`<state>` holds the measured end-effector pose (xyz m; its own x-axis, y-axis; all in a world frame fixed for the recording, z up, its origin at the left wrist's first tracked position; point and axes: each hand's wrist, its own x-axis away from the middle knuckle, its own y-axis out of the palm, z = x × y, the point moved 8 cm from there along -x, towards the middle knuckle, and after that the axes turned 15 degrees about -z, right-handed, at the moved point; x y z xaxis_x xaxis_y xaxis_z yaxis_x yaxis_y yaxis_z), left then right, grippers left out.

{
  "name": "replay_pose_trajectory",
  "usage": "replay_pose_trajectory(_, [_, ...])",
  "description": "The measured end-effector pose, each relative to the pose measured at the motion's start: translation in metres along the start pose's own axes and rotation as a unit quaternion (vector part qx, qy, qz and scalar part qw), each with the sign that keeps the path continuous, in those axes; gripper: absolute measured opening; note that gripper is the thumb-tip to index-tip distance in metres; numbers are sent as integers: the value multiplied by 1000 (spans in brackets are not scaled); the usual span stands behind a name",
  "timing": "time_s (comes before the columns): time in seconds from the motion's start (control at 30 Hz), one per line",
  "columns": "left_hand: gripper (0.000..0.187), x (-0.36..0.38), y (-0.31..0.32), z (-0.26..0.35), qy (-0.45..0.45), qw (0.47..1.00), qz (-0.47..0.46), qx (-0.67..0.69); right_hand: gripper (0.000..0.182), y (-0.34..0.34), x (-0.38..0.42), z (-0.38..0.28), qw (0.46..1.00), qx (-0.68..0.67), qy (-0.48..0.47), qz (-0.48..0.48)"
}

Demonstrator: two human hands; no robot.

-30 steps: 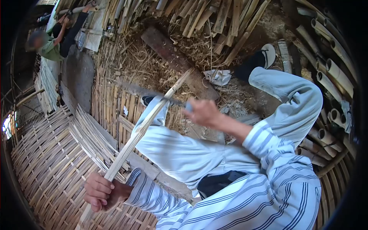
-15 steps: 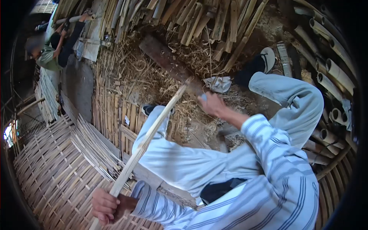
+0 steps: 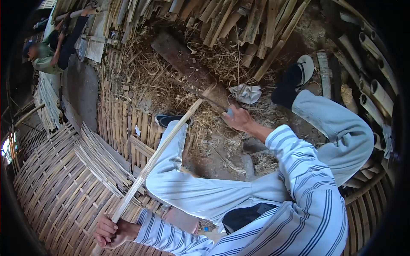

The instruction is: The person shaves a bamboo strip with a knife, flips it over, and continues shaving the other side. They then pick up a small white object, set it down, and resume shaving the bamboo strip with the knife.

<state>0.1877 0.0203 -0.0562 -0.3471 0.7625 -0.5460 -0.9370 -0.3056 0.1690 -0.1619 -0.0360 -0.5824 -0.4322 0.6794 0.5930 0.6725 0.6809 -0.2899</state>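
Observation:
My left hand (image 3: pixel 110 230) is wrapped round the lower end of a long, pale bamboo strip (image 3: pixel 160 149). The strip slants up across my left leg, its frayed far end over a dark wooden plank (image 3: pixel 179 55) on the ground. My right hand (image 3: pixel 240 118) grips a knife (image 3: pixel 215 103) by its handle, where a bit of blue shows at the fingers. Its thin dark blade points away to the left and crosses the strip close to the frayed end.
Curled shavings (image 3: pixel 145 81) litter the ground around the plank. Split bamboo pieces (image 3: pixel 239 25) are heaped at the back, and bamboo poles (image 3: pixel 376 94) lie at the right. Woven bamboo matting (image 3: pixel 60 179) spreads at the left. Another person (image 3: pixel 49 64) sits at the upper left.
The knife blade, blurred before, now shows clearly across the strip near its far end. The strip looks narrower and my left hand sits slightly lower and further left. The whole view has shifted a little.

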Motion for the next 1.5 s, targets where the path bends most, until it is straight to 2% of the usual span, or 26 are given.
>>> replay_pose_trajectory(0.07, [35,0,2,1,-11,999,-27,-16,51,-4,-8,22,994,-44,96,-23])
replay_pose_trajectory(0.17, [37,1,-2,4,-23,999,-32,-13,49,-36,-6,12,993,35,77,77])
replay_pose_trajectory(0.2, [37,0,-5,2,-24,999,-24,-20,52,-33,0,17,992,30,109,58])
replay_pose_trajectory(0.23, [37,5,-7,2,-30,999,-10,-30,54,-31,1,19,995,43,91,5])
replay_pose_trajectory(0.27, [33,12,-19,4,11,994,75,-73,56,-27,11,20,994,52,78,-52])
replay_pose_trajectory(0.3, [32,10,-11,1,2,1000,9,-7,59,-20,14,20,991,59,61,-102])
replay_pose_trajectory(0.4, [28,10,13,4,-10,972,-176,152,58,-32,14,51,995,54,83,-25])
replay_pose_trajectory(0.43, [29,9,15,3,-11,969,-186,165,57,-51,18,40,994,55,92,10])
replay_pose_trajectory(0.47, [30,9,17,1,-10,964,-197,179,58,-57,23,35,989,56,125,-53])
replay_pose_trajectory(0.57, [30,4,29,1,-10,950,-224,217,57,-56,33,13,997,59,33,-36])
replay_pose_trajectory(0.67, [30,-6,48,-7,0,941,-247,230,57,-29,25,19,988,94,44,-117])
replay_pose_trajectory(0.73, [30,-6,57,-4,-3,937,-266,226,57,-20,12,45,993,105,52,2])
replay_pose_trajectory(0.77, [30,-7,58,-4,-4,940,-256,225,56,-26,4,52,990,111,54,68])
replay_pose_trajectory(0.8, [30,-6,60,-6,-1,943,-244,226,55,-32,-3,53,992,104,69,-24])
replay_pose_trajectory(0.9, [30,-10,51,-4,-2,947,-230,223,55,-45,15,16,995,87,46,-30])
replay_pose_trajectory(0.93, [30,-7,46,-5,-1,949,-224,223,55,-37,18,19,990,84,50,-100])
replay_pose_trajectory(1.03, [29,-2,43,-4,-3,947,-226,230,57,-36,15,51,994,63,73,-58])
replay_pose_trajectory(1.07, [29,0,46,-3,-3,949,-238,205,56,-42,6,62,987,129,92,-25])
replay_pose_trajectory(1.17, [28,5,44,-1,-12,939,-261,222,57,-53,9,48,986,142,69,-51])
replay_pose_trajectory(1.2, [28,9,40,1,-12,941,-256,221,57,-56,22,33,987,159,22,-15])
replay_pose_trajectory(1.3, [28,8,34,1,-10,941,-254,222,57,-60,39,47,984,116,89,-107])
replay_pose_trajectory(1.4, [26,5,43,0,-6,944,-260,205,57,-67,27,77,975,180,113,-69])
replay_pose_trajectory(1.5, [27,4,59,-2,8,927,-286,242,56,-78,36,59,976,189,95,-58])
